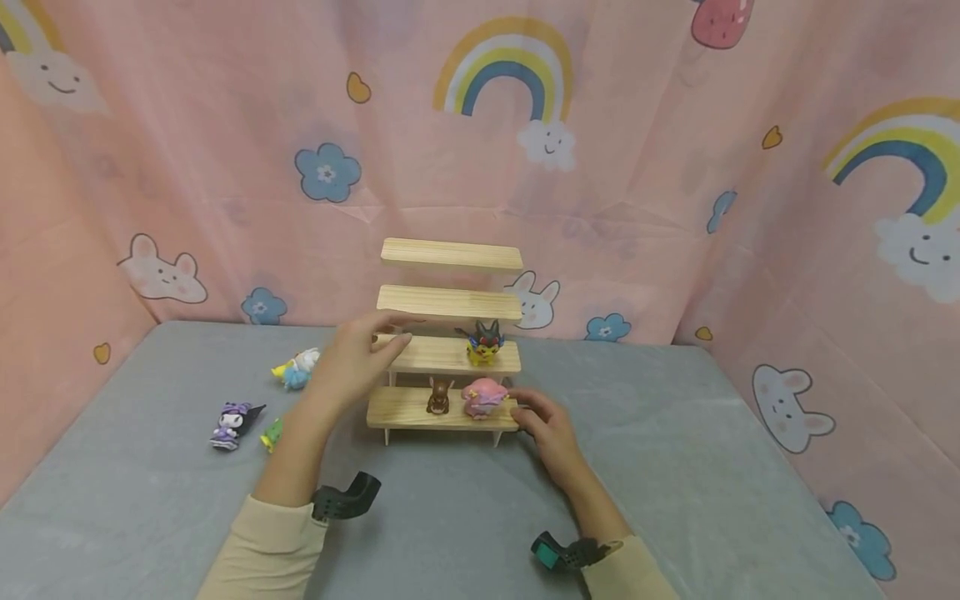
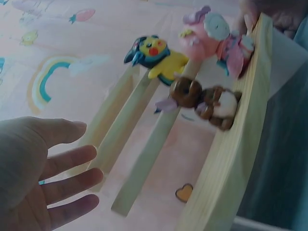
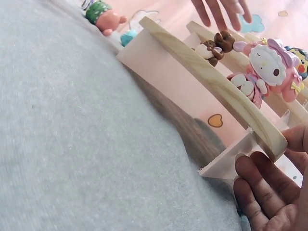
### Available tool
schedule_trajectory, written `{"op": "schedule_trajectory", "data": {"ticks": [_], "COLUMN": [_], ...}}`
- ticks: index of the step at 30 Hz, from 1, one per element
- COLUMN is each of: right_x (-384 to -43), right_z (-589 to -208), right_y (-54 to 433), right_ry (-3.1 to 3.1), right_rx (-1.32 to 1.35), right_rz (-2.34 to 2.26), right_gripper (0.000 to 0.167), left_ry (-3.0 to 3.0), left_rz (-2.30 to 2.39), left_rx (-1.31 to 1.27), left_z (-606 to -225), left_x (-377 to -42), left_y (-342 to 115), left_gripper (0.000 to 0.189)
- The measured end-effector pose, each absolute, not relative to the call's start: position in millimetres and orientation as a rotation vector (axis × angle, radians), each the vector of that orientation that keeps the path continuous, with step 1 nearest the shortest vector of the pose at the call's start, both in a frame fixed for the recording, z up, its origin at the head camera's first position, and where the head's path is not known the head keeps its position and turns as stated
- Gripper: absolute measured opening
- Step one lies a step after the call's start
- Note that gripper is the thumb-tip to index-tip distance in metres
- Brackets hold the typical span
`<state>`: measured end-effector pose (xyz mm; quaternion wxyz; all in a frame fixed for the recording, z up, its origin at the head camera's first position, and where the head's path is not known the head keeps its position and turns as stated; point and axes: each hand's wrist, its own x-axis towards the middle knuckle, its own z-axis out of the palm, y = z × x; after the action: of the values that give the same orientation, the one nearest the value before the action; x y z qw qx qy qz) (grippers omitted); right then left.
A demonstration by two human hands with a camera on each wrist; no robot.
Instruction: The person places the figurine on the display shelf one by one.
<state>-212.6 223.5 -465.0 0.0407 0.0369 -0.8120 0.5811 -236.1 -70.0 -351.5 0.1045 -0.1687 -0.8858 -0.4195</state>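
Observation:
A four-tier wooden display shelf (image 1: 405,408) stands on the table. My right hand (image 1: 551,433) pinches the right end of its lowest board, thumb on one side and fingers curled on the other in the right wrist view. My left hand (image 1: 356,354) is by the left end of the upper boards, fingers spread and holding nothing in the left wrist view. On the lowest board stand a brown eared figurine (image 1: 438,397) and a pink hooded figurine (image 1: 483,397), the latter beside my right fingertips. A yellow figurine with a dark hood (image 1: 484,343) stands one board higher.
Left of the shelf, on the grey cloth (image 1: 150,492), lie a purple-and-white figurine (image 1: 231,427), a green figurine (image 1: 272,435) partly hidden by my left forearm, and a white, yellow and blue figurine (image 1: 297,371). A pink patterned curtain (image 1: 420,183) hangs behind.

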Motion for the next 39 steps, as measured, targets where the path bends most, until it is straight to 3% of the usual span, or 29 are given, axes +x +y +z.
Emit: {"op": "schedule_trajectory", "data": {"ticks": [39], "right_x": [-214], "right_z": [-466], "right_y": [224], "right_ry": [-2.501], "right_rx": [0.101], "right_rz": [1.787], "right_gripper": [0.029], "left_ry": [-2.742], "left_rz": [-1.165], "left_rx": [-0.27], "left_z": [-371], "left_x": [-246], "left_y": [-126], "left_gripper": [0.038]}}
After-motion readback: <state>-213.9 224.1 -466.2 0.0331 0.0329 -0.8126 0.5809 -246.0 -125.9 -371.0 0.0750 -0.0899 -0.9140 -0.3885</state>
